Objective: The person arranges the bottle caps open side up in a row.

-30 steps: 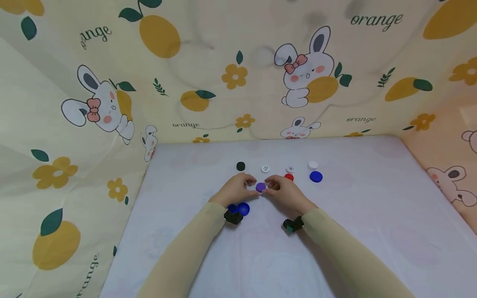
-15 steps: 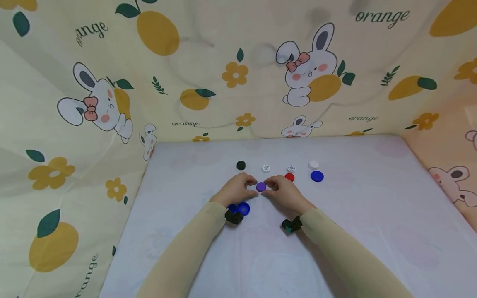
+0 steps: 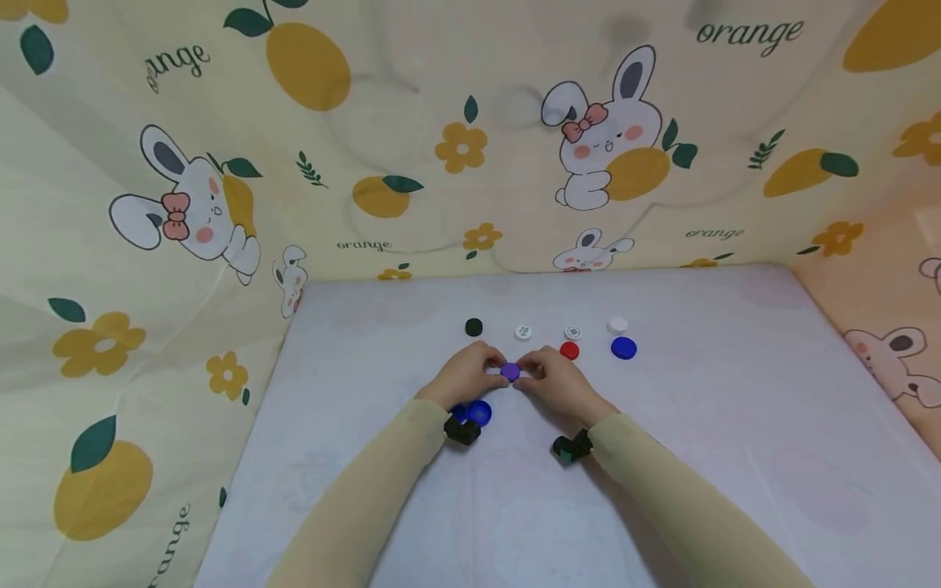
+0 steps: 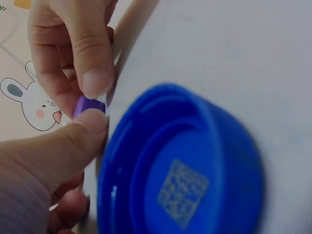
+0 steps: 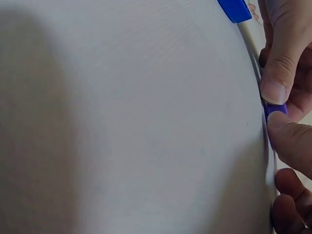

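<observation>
A small purple cap (image 3: 510,372) is between the fingertips of the left hand (image 3: 463,377) and the right hand (image 3: 564,389), at the middle of the table. Both hands pinch it from opposite sides, thumbs nearer the body. The left wrist view has the left thumb of the left hand (image 4: 53,151) against the purple cap (image 4: 87,105), facing the right hand (image 4: 68,44). In the right wrist view the two thumbs nearly meet at the purple cap (image 5: 277,109). An upturned blue cap (image 3: 479,412) lies beside the left wrist, with another blue cap (image 3: 457,412) partly hidden.
Behind the hands, a black cap (image 3: 474,327), two patterned white caps (image 3: 523,332) (image 3: 573,332), a plain white cap (image 3: 617,325), a red cap (image 3: 569,350) and a larger blue cap (image 3: 623,348) lie on the white table (image 3: 706,457). Printed cloth hangs around it.
The purple cap has shifted slightly left, toward the left hand. The right hand has moved a little left with it, while the other caps have stayed in place.
</observation>
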Demonstrator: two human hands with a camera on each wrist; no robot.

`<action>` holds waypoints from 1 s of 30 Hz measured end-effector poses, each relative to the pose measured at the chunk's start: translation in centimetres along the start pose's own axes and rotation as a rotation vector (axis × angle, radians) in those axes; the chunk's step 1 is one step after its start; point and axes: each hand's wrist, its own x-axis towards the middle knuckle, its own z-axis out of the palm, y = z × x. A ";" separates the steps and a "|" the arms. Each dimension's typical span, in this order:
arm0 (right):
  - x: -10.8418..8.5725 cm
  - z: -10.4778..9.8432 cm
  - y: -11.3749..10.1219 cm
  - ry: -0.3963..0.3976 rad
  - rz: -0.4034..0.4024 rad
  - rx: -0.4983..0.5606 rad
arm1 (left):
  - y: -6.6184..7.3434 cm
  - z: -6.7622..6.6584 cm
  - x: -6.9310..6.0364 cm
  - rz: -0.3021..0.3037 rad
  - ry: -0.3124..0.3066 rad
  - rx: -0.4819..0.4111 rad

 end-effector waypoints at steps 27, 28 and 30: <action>-3.1 0.7 -2.7 -0.007 -0.114 0.058 | 1.0 -0.5 -5.9 -0.053 0.076 -0.204; -3.2 0.7 -2.8 -0.002 -0.126 0.058 | 1.0 -0.5 -6.0 -0.049 0.080 -0.208; -3.3 0.8 -2.9 0.011 -0.143 0.051 | 0.9 -0.5 -6.1 -0.038 0.090 -0.215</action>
